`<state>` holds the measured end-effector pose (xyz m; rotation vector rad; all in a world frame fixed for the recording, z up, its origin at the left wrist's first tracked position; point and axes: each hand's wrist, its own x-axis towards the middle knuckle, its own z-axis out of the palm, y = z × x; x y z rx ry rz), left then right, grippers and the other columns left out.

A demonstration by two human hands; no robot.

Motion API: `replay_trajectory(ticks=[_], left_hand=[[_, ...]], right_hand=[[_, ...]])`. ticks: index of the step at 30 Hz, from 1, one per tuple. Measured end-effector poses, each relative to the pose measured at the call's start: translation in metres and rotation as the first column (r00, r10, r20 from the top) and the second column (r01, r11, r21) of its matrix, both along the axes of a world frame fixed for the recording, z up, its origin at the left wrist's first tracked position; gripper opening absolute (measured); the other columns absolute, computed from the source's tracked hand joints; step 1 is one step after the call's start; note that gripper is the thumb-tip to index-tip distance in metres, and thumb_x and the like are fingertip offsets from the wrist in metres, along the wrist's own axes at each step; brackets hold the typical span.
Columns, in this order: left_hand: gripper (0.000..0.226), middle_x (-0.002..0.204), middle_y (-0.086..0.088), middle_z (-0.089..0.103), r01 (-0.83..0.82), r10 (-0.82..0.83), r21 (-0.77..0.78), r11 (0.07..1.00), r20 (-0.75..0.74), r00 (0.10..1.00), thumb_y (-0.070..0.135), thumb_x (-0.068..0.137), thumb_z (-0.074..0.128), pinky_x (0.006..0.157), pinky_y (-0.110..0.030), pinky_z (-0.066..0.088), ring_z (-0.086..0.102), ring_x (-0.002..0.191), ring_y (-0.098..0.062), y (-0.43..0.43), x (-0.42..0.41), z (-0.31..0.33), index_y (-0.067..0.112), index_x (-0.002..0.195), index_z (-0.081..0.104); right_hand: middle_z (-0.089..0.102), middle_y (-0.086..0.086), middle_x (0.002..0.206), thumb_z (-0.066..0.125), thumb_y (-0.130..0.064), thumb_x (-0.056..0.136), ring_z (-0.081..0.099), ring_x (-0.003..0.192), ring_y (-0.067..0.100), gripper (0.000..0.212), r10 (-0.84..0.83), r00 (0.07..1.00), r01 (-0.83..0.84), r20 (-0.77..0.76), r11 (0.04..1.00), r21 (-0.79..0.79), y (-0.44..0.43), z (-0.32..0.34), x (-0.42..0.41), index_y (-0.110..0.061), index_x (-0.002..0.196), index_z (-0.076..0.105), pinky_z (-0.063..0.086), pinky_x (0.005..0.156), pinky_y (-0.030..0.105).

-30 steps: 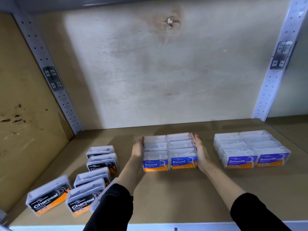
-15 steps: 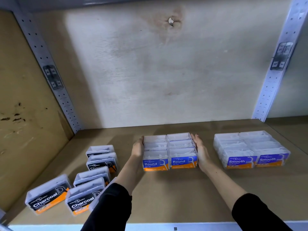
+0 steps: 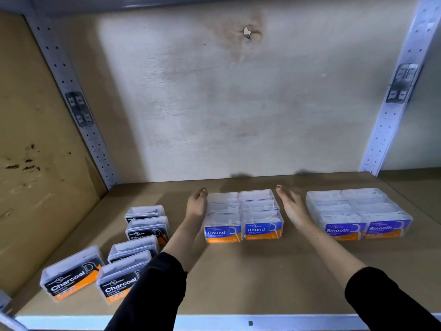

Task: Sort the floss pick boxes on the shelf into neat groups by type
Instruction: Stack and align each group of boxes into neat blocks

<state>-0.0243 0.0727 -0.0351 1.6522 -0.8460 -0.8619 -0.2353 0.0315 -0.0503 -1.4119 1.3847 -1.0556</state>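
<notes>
Head: brown shelf, stained backboard

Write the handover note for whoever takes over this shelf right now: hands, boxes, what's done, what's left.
Left hand: open, fingers straight, lying along the left side of the Round boxes; contact cannot be confirmed.
Right hand: open, just off the block's right side, holding nothing.
Done: Round boxes stand in a tight two-column block in the middle; Smooth boxes form a similar block to their right.
Left: Charcoal boxes on the left sit loose at differing angles, some partly behind the left sleeve. Square them into one neat group.
</notes>
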Motion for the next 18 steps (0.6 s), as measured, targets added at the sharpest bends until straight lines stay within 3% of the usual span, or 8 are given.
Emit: replay_trajectory(ticks=[2, 5, 12, 14, 18], left_hand=[[0.037, 0.137, -0.019, 0.051, 0.020, -0.019, -0.017, 1.000, 0.104, 0.994, 0.010, 0.096, 0.040, 0.106, -0.032, 0.035, 0.046, 0.129, -0.031, 0.004, 0.001, 0.006, -0.003, 0.130, 0.050], [0.037, 0.136, -0.017, 0.053, 0.037, -0.028, -0.045, 0.998, 0.184, 0.982, 0.005, 0.094, 0.042, 0.106, -0.032, 0.036, 0.048, 0.127, -0.030, 0.010, 0.003, 0.014, -0.002, 0.129, 0.051], [0.032, 0.127, -0.017, 0.061, 0.107, -0.085, -0.042, 0.993, 0.353, 0.932, 0.001, 0.090, 0.049, 0.090, -0.026, 0.041, 0.054, 0.120, -0.028, 0.038, 0.002, 0.041, -0.003, 0.120, 0.060], [0.031, 0.125, -0.015, 0.063, 0.156, -0.137, -0.006, 0.988, 0.436, 0.890, 0.003, 0.089, 0.052, 0.082, -0.019, 0.035, 0.055, 0.119, -0.026, 0.049, 0.002, 0.051, 0.000, 0.118, 0.062], [0.030, 0.123, -0.013, 0.064, 0.230, -0.246, 0.100, 0.968, 0.566, 0.787, 0.006, 0.087, 0.055, 0.081, -0.018, 0.036, 0.057, 0.116, -0.025, 0.074, 0.003, 0.065, 0.003, 0.115, 0.064]], right_hand=[[0.049, 0.010, 0.139, 0.044, -0.023, 0.096, 0.044, 0.131, 0.021, 0.041, 0.016, 0.999, -0.019, -0.035, 0.998, -0.065, 0.002, 0.005, -0.002, -0.004, 0.133, 0.047, 0.030, 0.097, 0.018], [0.051, 0.013, 0.138, 0.045, -0.016, 0.096, 0.046, 0.129, 0.022, 0.040, 0.023, 0.996, -0.032, -0.083, 0.993, -0.112, 0.007, 0.013, -0.004, 0.001, 0.132, 0.047, 0.029, 0.092, 0.013], [0.059, 0.014, 0.128, 0.051, -0.010, 0.093, 0.053, 0.120, 0.023, 0.032, 0.053, 0.977, -0.090, -0.207, 0.980, -0.175, 0.036, 0.036, -0.011, 0.000, 0.122, 0.057, 0.031, 0.079, 0.007], [0.063, 0.012, 0.122, 0.054, -0.010, 0.091, 0.055, 0.117, 0.022, 0.029, 0.062, 0.965, -0.113, -0.255, 0.975, -0.189, 0.046, 0.045, -0.011, -0.002, 0.117, 0.061, 0.031, 0.076, 0.008], [0.065, 0.010, 0.117, 0.057, -0.010, 0.089, 0.057, 0.114, 0.022, 0.025, 0.134, 0.930, -0.209, -0.343, 0.959, -0.192, 0.068, 0.058, -0.007, -0.003, 0.111, 0.065, 0.037, 0.082, 0.016]])
